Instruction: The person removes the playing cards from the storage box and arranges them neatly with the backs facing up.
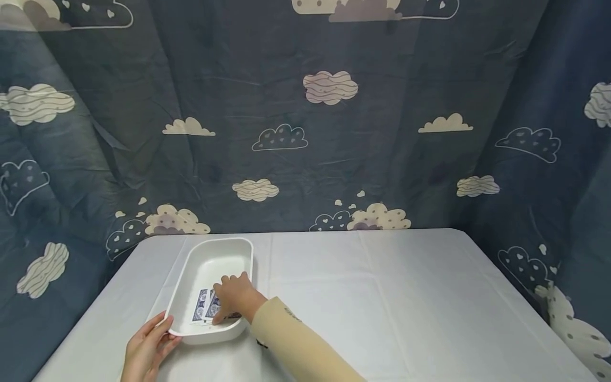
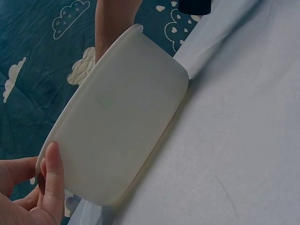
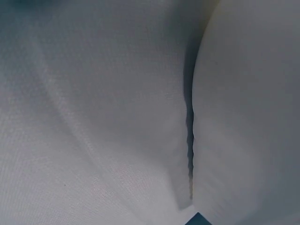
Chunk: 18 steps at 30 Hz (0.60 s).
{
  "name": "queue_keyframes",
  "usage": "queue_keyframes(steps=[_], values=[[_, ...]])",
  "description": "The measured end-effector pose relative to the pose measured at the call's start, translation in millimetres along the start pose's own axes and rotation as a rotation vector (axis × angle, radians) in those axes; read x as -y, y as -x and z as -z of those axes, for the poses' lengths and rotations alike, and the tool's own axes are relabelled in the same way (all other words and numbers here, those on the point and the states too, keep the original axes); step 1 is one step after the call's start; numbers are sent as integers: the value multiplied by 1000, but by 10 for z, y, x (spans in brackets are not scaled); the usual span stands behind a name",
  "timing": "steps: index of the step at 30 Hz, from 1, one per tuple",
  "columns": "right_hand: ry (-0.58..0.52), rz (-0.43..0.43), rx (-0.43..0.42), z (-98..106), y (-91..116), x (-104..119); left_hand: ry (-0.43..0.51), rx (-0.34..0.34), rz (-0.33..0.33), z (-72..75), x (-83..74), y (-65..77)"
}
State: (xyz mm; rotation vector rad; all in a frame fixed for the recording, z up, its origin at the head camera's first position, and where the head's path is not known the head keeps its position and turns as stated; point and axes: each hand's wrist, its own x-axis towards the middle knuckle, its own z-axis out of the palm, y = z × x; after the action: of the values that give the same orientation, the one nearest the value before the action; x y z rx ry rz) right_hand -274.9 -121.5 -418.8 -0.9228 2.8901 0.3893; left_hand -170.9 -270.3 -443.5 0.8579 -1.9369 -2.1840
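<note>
A white plastic tub (image 1: 212,249) with rounded corners stands on the left part of the table. Inside, at its near end, lie several playing cards (image 1: 200,306) with blue-patterned backs, overlapping. My left hand (image 1: 149,347) grips the tub's near left corner; in the left wrist view its thumb and fingers pinch the rim (image 2: 89,79). My right hand (image 1: 235,295) reaches over the right wall, thumb down on the cards, other fingertips hidden; I cannot tell whether it grips any. The right wrist view shows only the tub's outer wall (image 3: 248,117) beside cloth.
A white cloth (image 1: 363,297) with fold creases covers the table and extends to the right of the tub. Dark blue curtains (image 1: 382,170) with a cloud pattern hang behind the table and at both sides.
</note>
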Motion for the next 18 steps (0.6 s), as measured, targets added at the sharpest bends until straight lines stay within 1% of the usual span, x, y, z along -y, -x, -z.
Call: queue_keyframes(steps=[5,11,13,18], values=[[-5,13,-5,-16,-17,-14,-3,-9,1,-18,-6,5],[-14,40,-32,5,-32,-39,-9,-29,-1,-47,-34,12],[-13,55,-36,21,-22,-51,-10,-34,1,-50,-40,13],[-60,109,-38,97,34,-103,-16,-34,12,-41,-45,20]])
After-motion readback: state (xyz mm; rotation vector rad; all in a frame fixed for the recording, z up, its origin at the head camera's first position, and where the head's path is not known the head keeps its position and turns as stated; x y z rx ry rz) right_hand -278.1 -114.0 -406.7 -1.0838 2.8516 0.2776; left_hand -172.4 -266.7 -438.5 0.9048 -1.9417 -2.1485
